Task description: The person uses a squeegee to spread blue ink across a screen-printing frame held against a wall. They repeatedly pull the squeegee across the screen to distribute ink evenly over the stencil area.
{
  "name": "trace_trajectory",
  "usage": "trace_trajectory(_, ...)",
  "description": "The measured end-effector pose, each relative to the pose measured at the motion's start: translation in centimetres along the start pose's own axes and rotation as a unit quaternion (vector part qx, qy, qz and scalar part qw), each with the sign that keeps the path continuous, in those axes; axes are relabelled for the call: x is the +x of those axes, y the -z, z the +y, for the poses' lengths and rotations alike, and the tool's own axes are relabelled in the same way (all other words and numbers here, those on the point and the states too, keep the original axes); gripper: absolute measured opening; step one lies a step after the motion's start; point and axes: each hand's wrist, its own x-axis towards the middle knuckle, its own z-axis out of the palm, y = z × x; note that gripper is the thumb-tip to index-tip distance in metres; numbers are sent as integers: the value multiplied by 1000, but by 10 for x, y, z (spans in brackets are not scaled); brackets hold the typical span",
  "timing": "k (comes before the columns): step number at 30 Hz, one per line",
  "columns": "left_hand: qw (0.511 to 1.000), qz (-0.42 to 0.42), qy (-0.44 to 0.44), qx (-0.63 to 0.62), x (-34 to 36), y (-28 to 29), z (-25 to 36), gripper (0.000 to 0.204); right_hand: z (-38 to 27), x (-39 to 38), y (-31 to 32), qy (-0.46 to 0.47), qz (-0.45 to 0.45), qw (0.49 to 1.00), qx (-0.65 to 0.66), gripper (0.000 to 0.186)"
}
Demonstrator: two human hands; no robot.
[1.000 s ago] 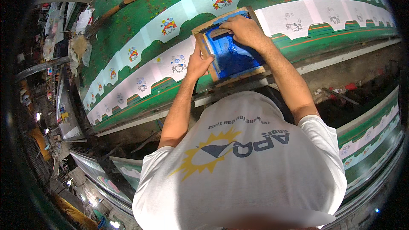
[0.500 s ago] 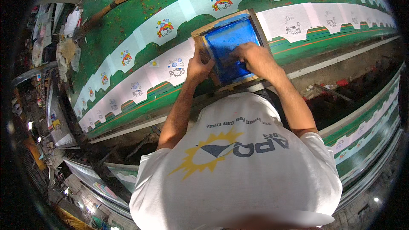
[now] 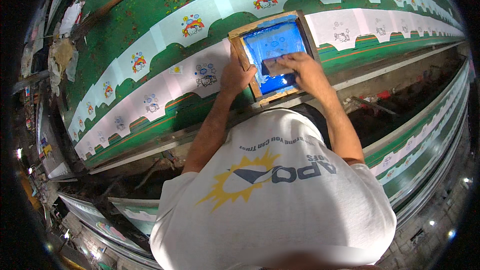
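A wooden-framed printing screen lies on the row of pale pink fabric pieces, its mesh coated with blue ink. Faint cartoon shapes show through the mesh. My left hand grips the left side of the frame, thumb on top. In my right hand is a small brownish squeegee, pinched between thumb and fingers and resting over the lower middle of the mesh. Wet, glossy ink pools below it, toward me. The fabric under the screen is hidden.
Pink pieces with part-printed cartoons run along the green table on both sides. A farther row of pale pieces carries coloured rainbow prints. A straw broom lies at the far left. Behind me, to the right, stands another printing table.
My right hand, blurred before, has shifted slightly right and toward me, and the squeegee now shows plainly. My left hand still holds the frame, which stays over the same spot.
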Motion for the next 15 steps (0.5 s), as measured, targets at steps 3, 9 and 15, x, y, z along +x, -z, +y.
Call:
trace_trajectory(3, 1000, -1, -24, -15, 0, 3, 6, 109, -11, -20, -2, -14, 4, 1000, -3, 71)
trace_trajectory(9, 995, -1, -3, 100, -1, 10, 11, 107, -5, -17, 5, 43, 11, 999, -15, 63)
trace_trajectory(15, 995, 17, 0, 95, -8, -11, 48, 111, 34, -26, 26, 73, 15, 997, -3, 59)
